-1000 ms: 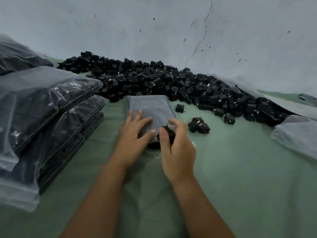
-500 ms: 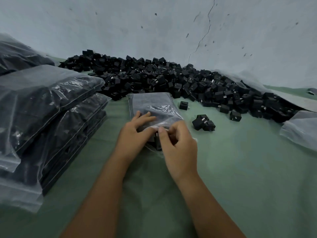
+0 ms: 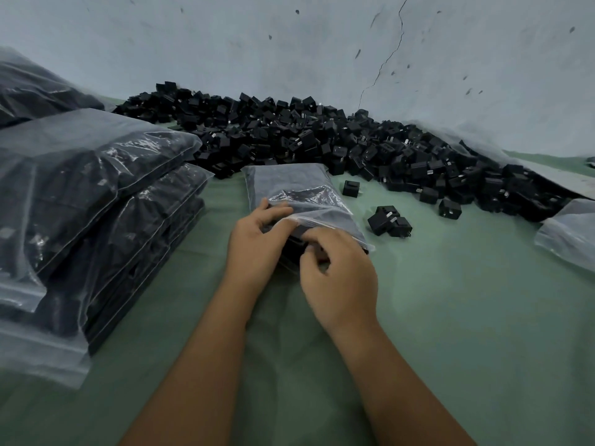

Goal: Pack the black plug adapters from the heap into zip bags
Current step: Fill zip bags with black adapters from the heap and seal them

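On the green worktop [image 3: 450,317], both hands pinch the zip bag [image 3: 289,185]'s near mouth, left hand [image 3: 257,249] lifting its lip, right hand [image 3: 338,278] feeding adapters; bag's long axis runs away toward the heap [image 3: 322,140].

**Both hands at the bag's mouth**

We look down on a zip bag [image 3: 289,185] lying flat on the green cloth [image 3: 450,317], its far end touching the heap of black adapters [image 3: 322,140]. Our left hand [image 3: 257,243] pinches the bag's near edge; our right hand [image 3: 341,278] curls at the opening over dark adapters inside. Filled bags [image 3: 96,194] are stacked at left, and a few loose adapters [image 3: 388,220] lie just right.
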{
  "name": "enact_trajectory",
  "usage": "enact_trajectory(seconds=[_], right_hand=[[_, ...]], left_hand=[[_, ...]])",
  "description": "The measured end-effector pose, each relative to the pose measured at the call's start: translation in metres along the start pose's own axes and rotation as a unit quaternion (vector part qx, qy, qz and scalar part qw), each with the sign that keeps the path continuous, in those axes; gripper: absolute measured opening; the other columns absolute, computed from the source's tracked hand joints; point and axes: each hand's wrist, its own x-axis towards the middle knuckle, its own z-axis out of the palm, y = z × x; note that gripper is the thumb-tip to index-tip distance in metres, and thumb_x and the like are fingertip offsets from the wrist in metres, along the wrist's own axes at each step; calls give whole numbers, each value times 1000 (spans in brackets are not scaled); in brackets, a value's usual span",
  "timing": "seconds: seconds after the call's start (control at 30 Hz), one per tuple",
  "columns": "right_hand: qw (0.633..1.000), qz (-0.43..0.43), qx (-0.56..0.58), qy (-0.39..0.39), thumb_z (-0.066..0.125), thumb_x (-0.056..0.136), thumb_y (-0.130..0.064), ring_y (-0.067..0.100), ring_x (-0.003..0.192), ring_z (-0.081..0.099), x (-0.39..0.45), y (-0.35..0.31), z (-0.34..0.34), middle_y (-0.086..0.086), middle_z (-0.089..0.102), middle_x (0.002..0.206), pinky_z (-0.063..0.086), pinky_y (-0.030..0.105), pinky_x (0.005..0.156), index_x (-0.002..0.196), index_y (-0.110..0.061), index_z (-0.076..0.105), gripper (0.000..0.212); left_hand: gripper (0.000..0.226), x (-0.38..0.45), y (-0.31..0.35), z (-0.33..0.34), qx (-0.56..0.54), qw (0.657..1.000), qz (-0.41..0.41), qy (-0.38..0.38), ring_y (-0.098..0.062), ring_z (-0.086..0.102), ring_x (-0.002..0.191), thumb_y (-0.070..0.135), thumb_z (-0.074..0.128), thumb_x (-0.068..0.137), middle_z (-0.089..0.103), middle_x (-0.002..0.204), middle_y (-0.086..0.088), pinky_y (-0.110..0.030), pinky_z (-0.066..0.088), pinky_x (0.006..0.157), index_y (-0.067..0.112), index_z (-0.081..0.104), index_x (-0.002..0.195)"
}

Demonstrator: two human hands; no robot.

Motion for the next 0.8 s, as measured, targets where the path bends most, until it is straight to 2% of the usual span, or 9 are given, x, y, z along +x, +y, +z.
enact_trajectory(seconds=[0.1, 0.2, 0.27, 0.33, 0.4, 0.53, 0.63, 0.7, 0.8], right_hand=[[994, -87, -63, -8, 55, 73, -27, 17, 88, 58, -2, -3, -6, -7, 67, 95, 48, 27, 73, 95, -27, 73, 29], [986, -90, -121, -66, 53, 72, -31, 20, 92, 55, -1, -3, -5, -2, 64, 98, 46, 32, 80, 96, -28, 74, 32], [983, -80, -142, -89, 50, 74, -33, 21, 92, 53, 0, -1, -3, -1, 63, 94, 45, 33, 82, 96, -29, 74, 33], [984, -71, -140, -85, 48, 78, -33, 21, 90, 53, 0, 1, -2, 0, 61, 91, 44, 34, 82, 97, -28, 74, 32], [984, -64, -143, -82, 47, 84, -33, 21, 96, 52, 1, 5, 0, 1, 60, 98, 43, 33, 86, 104, -28, 71, 32], [960, -56, -209, -177, 28, 93, -46, 26, 119, 39, 4, 9, 5, 6, 50, 122, 25, 34, 104, 130, -39, 48, 43], [951, -56, -245, -178, 27, 95, -49, 30, 118, 41, 2, 9, 6, 8, 53, 120, 26, 39, 103, 126, -43, 49, 39], [962, -59, -241, -118, 38, 94, -46, 29, 102, 50, 1, 6, 4, 7, 59, 101, 34, 38, 93, 110, -37, 63, 31], [960, -61, -248, -113, 38, 94, -44, 24, 96, 50, 1, 8, 4, 3, 60, 96, 36, 35, 92, 106, -33, 66, 32]], left_hand=[[37, 1, -2, -1, -2, 1000, 5, -9, -3, 42, 137, 30, 64, 77, 69, 123, -2, -31, 40, 110, 11, 76, 106], [26, 1, -6, 0, 7, 1000, 11, 0, 3, 39, 136, 24, 66, 84, 67, 126, 3, -19, 39, 102, 17, 76, 107], [31, 1, -9, 1, 33, 999, 13, 8, 7, 38, 135, 28, 66, 85, 63, 132, 5, -14, 37, 99, 19, 74, 113], [31, 1, -9, 3, 55, 998, 25, 19, 7, 40, 133, 29, 66, 85, 65, 129, 7, -17, 38, 103, 21, 74, 114], [25, -2, -6, 3, 70, 994, 73, 39, 5, 52, 124, 29, 66, 82, 72, 113, 12, -24, 43, 104, 24, 78, 103], [24, -9, 2, 4, 101, 979, 175, 6, 1, 63, 109, 26, 65, 78, 74, 99, 10, -29, 52, 95, 20, 78, 97], [42, -11, 7, -2, -3, 992, 118, -42, -8, 67, 105, 41, 58, 79, 75, 105, 2, -24, 54, 85, 17, 73, 110], [41, -6, 11, -8, -94, 993, 66, 16, -7, 68, 101, 42, 48, 87, 73, 111, 0, -21, 55, 79, 21, 70, 114], [49, 6, 12, -14, -176, 974, -12, 143, -3, 58, 119, 45, 25, 101, 67, 125, 3, -29, 39, 108, 25, 62, 126]])
